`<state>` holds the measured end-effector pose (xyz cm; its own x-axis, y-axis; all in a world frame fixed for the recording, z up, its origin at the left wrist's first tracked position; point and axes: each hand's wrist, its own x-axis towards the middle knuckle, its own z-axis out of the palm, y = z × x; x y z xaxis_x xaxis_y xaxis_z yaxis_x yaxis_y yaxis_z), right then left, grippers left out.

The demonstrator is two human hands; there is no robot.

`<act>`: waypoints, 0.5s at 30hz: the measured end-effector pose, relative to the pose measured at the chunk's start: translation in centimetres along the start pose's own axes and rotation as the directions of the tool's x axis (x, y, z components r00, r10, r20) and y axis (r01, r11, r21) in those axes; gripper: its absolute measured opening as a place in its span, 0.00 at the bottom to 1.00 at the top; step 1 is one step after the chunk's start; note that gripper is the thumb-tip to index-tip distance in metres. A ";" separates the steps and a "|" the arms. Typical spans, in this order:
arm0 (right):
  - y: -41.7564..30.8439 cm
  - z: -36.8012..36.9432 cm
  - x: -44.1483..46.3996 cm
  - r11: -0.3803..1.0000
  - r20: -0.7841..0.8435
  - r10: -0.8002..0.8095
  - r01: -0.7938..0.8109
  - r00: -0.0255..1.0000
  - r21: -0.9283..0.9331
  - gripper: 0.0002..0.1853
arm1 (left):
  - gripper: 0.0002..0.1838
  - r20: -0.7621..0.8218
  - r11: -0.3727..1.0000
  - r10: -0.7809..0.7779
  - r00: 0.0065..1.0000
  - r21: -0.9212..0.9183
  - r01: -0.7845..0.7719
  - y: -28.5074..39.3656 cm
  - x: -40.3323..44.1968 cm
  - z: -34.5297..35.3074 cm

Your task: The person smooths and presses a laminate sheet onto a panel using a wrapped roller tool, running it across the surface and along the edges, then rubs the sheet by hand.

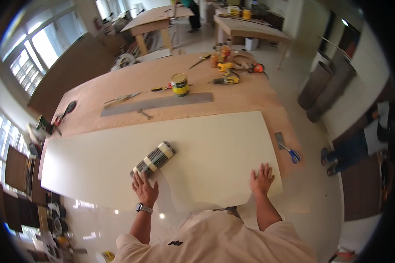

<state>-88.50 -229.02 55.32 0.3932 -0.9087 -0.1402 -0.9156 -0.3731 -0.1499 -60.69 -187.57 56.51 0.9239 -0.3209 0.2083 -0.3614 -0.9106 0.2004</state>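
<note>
A large white sheet [215,153] lies across the front of the wooden worktable. On it rests a dark, striped roll [153,160] wrapped with pale bands, set at a slant. My left hand [145,188], with a watch on the wrist, is at the roll's near end, fingers stretched out and apart; whether the fingertips touch the roll I cannot tell. Flat on the sheet near its right edge lies my right hand [262,177], fingers spread, holding nothing. Scissors with blue handles [294,155] lie beside the sheet's right edge.
Behind the sheet, the worktable [87,94] carries a grey strip [162,103], a yellow can [179,84], a cordless drill [227,79], several bottles [221,55] and a wrench [145,114]. Brown rolls [331,85] lean at the right wall. A person [355,147] stands at right; another [193,15] stands far back.
</note>
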 end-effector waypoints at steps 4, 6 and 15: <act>0.0 0.0 1.0 1.000 -0.001 0.000 0.000 1.000 -0.025 0.39 | 0.45 0.239 0.995 -0.057 0.969 -0.071 0.076 0.7 -6.2 2.2; -0.2 -0.3 1.2 1.000 -0.005 -0.001 0.001 1.000 -0.023 0.39 | 0.44 0.282 0.991 -0.069 0.957 -0.090 0.098 1.5 -7.9 3.9; 1.1 1.0 4.1 0.994 -0.023 -0.053 0.050 0.998 -0.092 0.41 | 0.44 0.295 0.988 -0.061 0.954 -0.118 0.100 3.4 -6.6 3.1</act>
<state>-87.84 -232.92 53.58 0.4390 -0.8918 -0.1095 -0.8984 -0.4342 -0.0657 -67.62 -189.35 52.85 0.9402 -0.3271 -0.0956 -0.2797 -0.9009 0.3319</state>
